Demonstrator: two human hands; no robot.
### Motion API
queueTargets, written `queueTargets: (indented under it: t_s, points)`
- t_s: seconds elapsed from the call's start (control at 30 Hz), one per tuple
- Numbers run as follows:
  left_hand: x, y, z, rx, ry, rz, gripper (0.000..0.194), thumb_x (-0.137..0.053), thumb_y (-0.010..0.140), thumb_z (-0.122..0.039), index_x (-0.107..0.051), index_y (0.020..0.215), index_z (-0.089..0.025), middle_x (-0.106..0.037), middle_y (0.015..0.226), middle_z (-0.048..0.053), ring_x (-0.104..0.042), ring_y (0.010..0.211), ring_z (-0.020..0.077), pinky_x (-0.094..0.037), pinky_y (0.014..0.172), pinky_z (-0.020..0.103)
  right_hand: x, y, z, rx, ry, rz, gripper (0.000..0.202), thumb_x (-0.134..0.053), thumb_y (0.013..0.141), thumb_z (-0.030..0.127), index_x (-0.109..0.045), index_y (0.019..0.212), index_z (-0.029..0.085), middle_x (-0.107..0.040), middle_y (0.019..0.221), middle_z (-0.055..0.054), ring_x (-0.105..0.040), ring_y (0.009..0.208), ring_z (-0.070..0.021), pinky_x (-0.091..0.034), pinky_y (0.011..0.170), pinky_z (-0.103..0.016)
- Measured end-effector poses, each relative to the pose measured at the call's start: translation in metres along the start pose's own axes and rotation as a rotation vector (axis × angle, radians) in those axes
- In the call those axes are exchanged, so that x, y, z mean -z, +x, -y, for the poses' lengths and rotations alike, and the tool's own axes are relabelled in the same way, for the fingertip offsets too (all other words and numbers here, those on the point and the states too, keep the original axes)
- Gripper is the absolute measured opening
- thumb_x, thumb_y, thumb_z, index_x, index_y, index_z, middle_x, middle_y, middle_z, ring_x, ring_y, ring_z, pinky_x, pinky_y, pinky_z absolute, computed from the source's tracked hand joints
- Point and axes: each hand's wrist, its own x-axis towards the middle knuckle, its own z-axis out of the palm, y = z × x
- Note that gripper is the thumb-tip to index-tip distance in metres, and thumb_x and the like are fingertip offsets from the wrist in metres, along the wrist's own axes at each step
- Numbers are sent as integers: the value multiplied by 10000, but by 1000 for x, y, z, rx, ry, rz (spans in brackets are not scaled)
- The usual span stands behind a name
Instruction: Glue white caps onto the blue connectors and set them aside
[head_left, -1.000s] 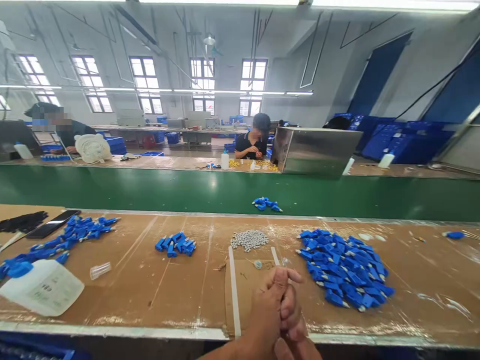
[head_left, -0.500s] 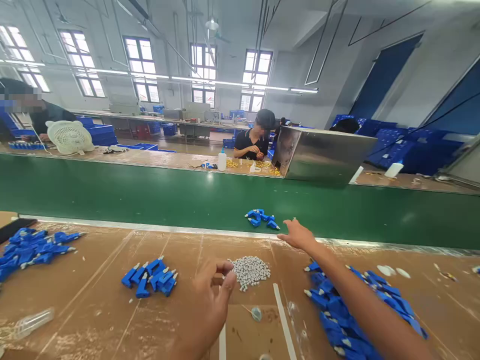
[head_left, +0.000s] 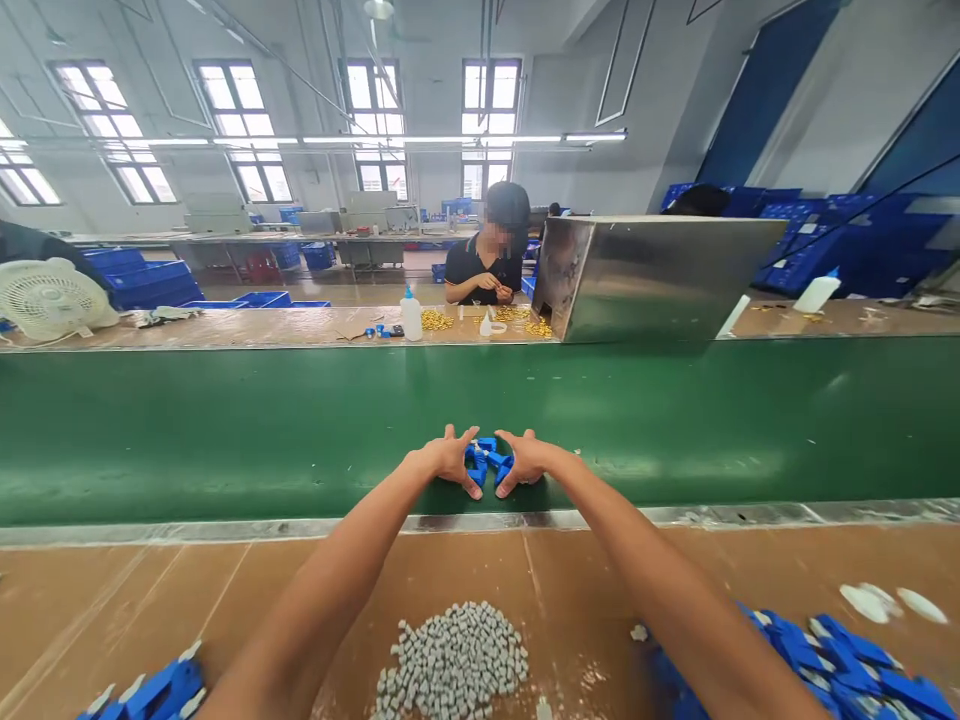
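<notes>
In the head view, you had both arms stretched forward over the brown cardboard-covered desk (head_left: 112, 590) to the green conveyor belt (head_left: 225, 430). Your left hand (head_left: 450, 462) and your right hand (head_left: 525, 462) were cupped on either side of a small cluster of blue plastic connector parts (head_left: 486, 460) that lay on the belt, a little beyond its metal edge. The fingers (head_left: 459, 440) of both hands were spread rather wide and curved inward, touching the cluster from the two sides; I cannot tell if any part was really lifted.

I judge that the step in hand was gathering this cluster between the two palms. The next move would call for closing the hands fully around the parts, so that none slips out beneath, before you bring them back toward the desk.

Near you on the desk lay a heap of small grey plastic pieces (head_left: 454, 665), and a pile of blue plastic parts (head_left: 847, 665) to the right of it.

Half a second earlier only your right hand was reaching toward the cluster, and your left hand hung over the desk near the grey heap. Now both hands were at the cluster, and the view had moved forward.
</notes>
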Motion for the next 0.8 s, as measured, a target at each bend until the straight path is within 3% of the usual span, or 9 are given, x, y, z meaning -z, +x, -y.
queueTargets:
  t_s: [0.1,0.17,0.27,0.3,0.4,0.47,0.6,0.7,0.8]
  points:
    - [3,22,-7,-86,-2,54,1305,-944,280,-469,-437,1468,-284,-485,1459,180,-652,1131,399,-574,847,421,2,14,7,47,46,53,1392,-1025,320,367,-322,1521,390,-251,1549,-196,-731,869,-230,-621,705,-363]
    - [3,25,-5,-127,-13,31,1157,-927,361,-471,-488,1409,-252,-582,1331,149,-673,1064,344,-577,805,376,1,16,14,67,71,62,1189,-991,495,355,-356,1500,336,-316,1521,-187,-716,885,-218,-626,663,-332]
    - [0,13,1,-174,-16,-46,983,-905,456,-467,-526,1329,-221,-655,1179,103,-648,1087,331,-548,850,372,0,5,23,101,98,54,711,-774,857,336,-410,1461,245,-486,1408,-152,-691,895,-199,-621,644,-307]
    - [-1,6,2,-189,-16,-63,944,-905,469,-461,-537,1304,-220,-671,1135,86,-648,1079,328,-542,850,372,0,-3,24,115,105,53,616,-721,907,325,-431,1442,230,-539,1351,-133,-686,878,-188,-617,640,-299]
    - [-7,-16,-8,-232,-24,-90,865,-915,508,-438,-559,1261,-206,-693,1070,65,-660,1016,307,-540,825,370,4,-36,23,148,121,49,651,-813,824,340,-487,1377,233,-634,1180,-64,-667,754,-135,-597,613,-267]
    - [-14,-29,-25,-265,-35,-90,722,-880,630,-422,-579,1239,-178,-687,1085,79,-659,999,285,-540,846,391,7,-64,19,156,129,30,689,-876,750,335,-518,1329,232,-662,1078,-21,-640,692,-109,-577,596,-243]
    - [-43,-50,-72,-335,-83,-2,339,-655,922,-379,-639,1173,-151,-664,1162,78,-657,1007,246,-562,867,438,12,-124,0,101,108,9,308,-710,926,315,-622,1176,159,-677,966,-21,-650,710,-128,-567,618,-266]
    - [-65,-65,-99,-365,-129,57,331,-629,947,-366,-630,1202,-157,-657,1194,86,-663,1005,232,-579,847,429,12,-165,-20,28,72,3,246,-645,974,311,-639,1155,145,-683,1027,-47,-676,797,-160,-591,687,-316]
    - [-68,-73,-106,-351,-161,18,344,-634,945,-356,-619,1227,-160,-653,1209,94,-664,1009,228,-582,848,431,10,-198,-44,-28,40,3,258,-648,972,311,-639,1170,146,-681,1090,-62,-686,871,-184,-601,741,-350]
